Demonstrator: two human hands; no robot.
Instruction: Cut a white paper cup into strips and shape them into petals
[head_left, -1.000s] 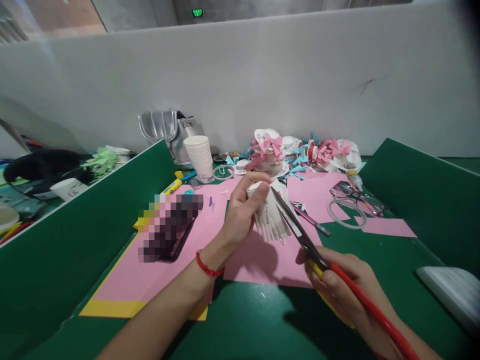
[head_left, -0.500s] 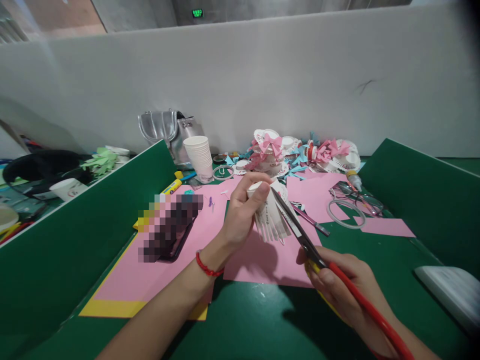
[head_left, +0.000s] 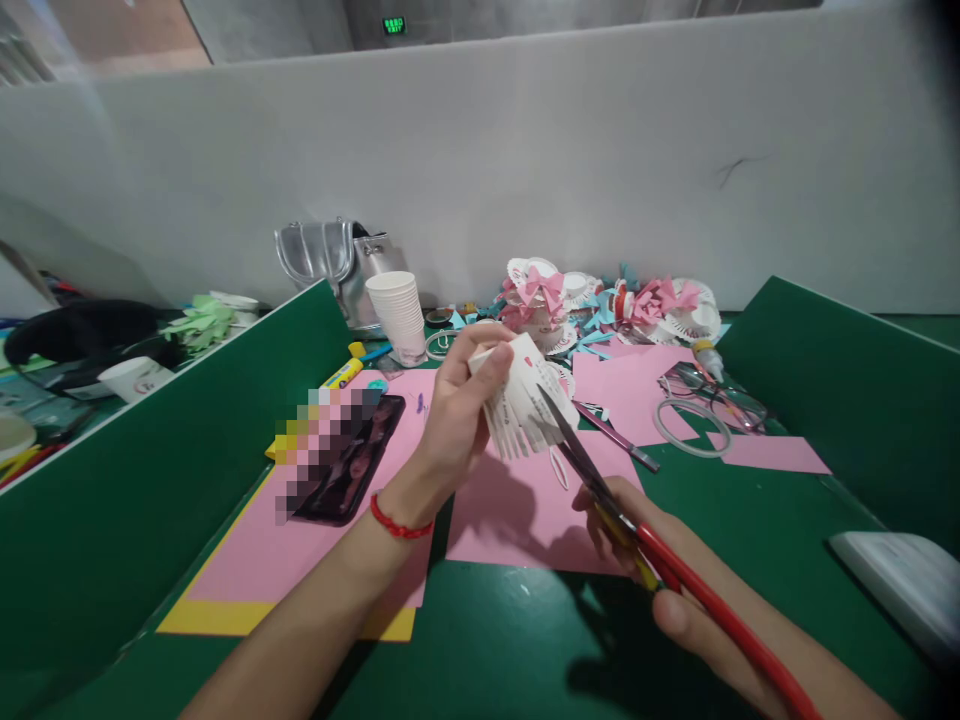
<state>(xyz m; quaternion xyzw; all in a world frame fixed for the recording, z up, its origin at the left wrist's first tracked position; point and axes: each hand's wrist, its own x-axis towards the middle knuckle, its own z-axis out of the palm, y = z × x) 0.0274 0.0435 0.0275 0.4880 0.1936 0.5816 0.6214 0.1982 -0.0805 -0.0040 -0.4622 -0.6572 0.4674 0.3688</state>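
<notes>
My left hand (head_left: 463, 395) is closed around a white paper cup (head_left: 525, 375) with printed writing and a small red heart. Its wall is cut into narrow strips that hang toward the lower left and bottom. In my right hand (head_left: 645, 540) is a pair of scissors (head_left: 581, 455) with dark blades and red and yellow handles. The blades point up and left, lying against the cup's right part at the strips. How far apart the blades are is hard to see. Beneath both hands lies a pink paper sheet (head_left: 510, 530).
A phone (head_left: 367, 460) rests on pink paper at the left. Stacked paper cups (head_left: 397, 315) and a silver bag (head_left: 322, 255) stand behind. Pink and white paper crafts (head_left: 544, 290) line the back. Glasses (head_left: 739, 405) and a tape ring (head_left: 690, 428) lie right. Green dividers (head_left: 847, 400) flank the desk.
My left hand has shifted left and turned the cup, so its heart print shows. The scissors have drawn down from the cup's top to its strips, with my right hand's fingers spread wider on the handles.
</notes>
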